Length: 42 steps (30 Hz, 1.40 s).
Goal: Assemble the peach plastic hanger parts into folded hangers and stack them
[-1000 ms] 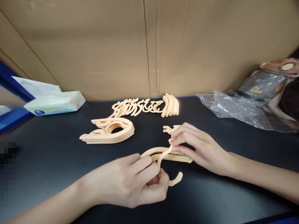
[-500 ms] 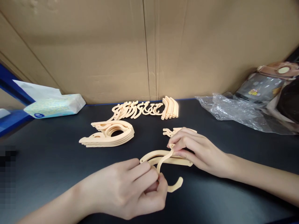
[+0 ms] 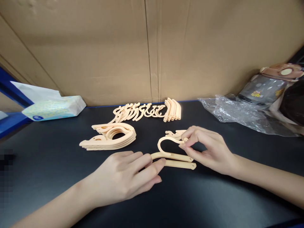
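Head view: right hand (image 3: 210, 150) pinches hook (image 3: 166, 138) by end; left hand (image 3: 123, 177), hook's eight o'clock, partly covers curved bars (image 3: 180, 164), grip unclear.

A black tabletop (image 3: 213, 202) with a blue rear edge carries everything. Near its front middle lie two curved cream hanger arms (image 3: 179, 163), side by side, their left ends hidden. Just behind them rests a partly covered cluster of small cream pieces (image 3: 180, 134). Left of centre sits a neat stack of folded hangers (image 3: 108, 142). Along the back, a row of loose hooks (image 3: 129, 110) runs up to a bundle of curved arms (image 3: 173, 109). A tissue pack (image 3: 54, 107) lies at rear left, crumpled clear plastic (image 3: 228, 110) at rear right.
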Each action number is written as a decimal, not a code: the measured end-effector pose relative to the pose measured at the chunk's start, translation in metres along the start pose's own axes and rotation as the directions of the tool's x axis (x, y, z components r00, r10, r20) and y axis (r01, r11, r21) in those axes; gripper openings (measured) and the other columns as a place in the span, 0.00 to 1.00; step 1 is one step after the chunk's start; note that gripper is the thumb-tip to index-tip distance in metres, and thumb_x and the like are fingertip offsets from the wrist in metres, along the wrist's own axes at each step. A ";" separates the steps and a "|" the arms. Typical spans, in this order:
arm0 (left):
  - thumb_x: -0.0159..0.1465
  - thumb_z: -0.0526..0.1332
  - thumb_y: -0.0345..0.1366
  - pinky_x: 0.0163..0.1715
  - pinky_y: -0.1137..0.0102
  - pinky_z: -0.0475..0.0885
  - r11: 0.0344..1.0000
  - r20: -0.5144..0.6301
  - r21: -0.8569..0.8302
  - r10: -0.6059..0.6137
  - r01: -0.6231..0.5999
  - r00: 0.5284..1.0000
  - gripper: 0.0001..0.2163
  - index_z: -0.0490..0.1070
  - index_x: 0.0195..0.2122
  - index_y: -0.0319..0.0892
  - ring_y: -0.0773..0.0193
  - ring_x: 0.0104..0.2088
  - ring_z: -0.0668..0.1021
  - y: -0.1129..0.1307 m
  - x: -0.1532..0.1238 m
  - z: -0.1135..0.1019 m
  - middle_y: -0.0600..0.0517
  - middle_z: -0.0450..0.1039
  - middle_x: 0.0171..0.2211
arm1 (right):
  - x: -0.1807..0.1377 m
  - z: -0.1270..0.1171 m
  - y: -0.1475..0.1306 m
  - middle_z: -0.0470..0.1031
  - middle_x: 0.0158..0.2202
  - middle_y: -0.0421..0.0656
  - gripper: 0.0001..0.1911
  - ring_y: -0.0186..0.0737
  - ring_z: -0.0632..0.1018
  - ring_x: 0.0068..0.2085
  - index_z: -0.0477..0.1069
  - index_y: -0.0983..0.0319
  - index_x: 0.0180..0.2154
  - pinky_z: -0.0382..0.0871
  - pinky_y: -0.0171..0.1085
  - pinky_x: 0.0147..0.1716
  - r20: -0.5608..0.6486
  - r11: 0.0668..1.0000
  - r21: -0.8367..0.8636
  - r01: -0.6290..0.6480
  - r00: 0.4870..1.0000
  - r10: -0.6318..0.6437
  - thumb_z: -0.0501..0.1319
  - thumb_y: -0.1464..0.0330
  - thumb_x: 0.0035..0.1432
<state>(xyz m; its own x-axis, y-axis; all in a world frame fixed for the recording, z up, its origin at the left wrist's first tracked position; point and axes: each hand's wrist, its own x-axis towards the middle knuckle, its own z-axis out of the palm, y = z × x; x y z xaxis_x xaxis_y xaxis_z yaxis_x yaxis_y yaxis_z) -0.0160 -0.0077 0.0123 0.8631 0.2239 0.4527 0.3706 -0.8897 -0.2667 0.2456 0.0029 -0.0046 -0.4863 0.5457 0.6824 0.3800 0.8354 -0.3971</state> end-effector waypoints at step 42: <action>0.71 0.51 0.37 0.19 0.71 0.60 0.983 -0.030 -0.026 -0.183 0.182 0.983 0.09 0.63 0.33 0.42 0.68 0.20 0.68 0.019 0.013 0.002 0.56 0.66 0.26 | 0.005 0.001 -0.027 0.69 0.26 0.33 0.05 0.28 0.74 0.28 0.65 0.57 0.42 0.67 0.28 0.31 0.389 0.758 0.401 -0.515 0.845 0.368 0.51 0.68 0.69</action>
<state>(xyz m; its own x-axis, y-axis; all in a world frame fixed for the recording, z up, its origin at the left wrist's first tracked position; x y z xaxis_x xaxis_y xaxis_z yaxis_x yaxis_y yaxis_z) 0.0033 -0.0208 0.0111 0.7701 0.3704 0.5194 0.5123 -0.8442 -0.1575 0.2321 -0.0167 0.0086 -0.5766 0.7942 0.1917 0.2229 0.3787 -0.8983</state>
